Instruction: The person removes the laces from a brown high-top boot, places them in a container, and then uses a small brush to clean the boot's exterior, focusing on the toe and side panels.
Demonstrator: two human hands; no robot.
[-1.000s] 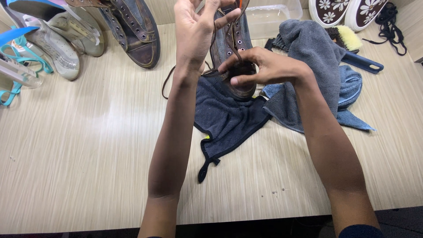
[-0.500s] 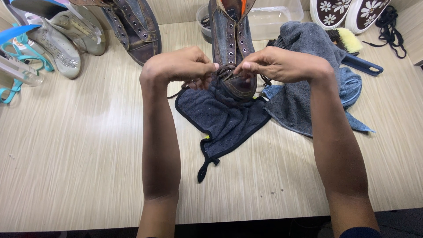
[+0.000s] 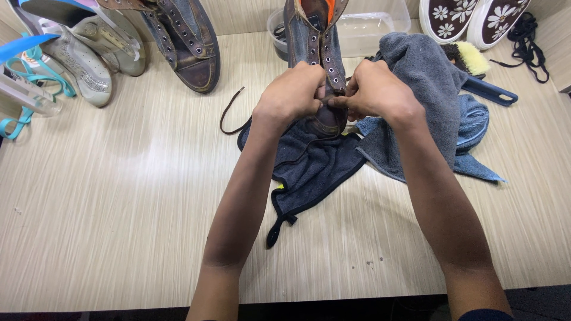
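A blue denim boot [image 3: 314,41] with brown trim and an orange inside is seen on a dark blue cloth [image 3: 309,163] edged in black. A brown lace [image 3: 229,113] is seen on the pale wood-striped table [image 3: 119,208]. A grey towel [image 3: 425,77], silver shoes [image 3: 83,59], and brown shoes with white flowers [image 3: 470,18] are seen

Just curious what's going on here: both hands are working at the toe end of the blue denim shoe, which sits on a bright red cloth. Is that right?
Not quite: the cloth is dark navy, not red, as the head view shows. The rest holds: the left hand and right hand are both at the toe end of the denim shoe.
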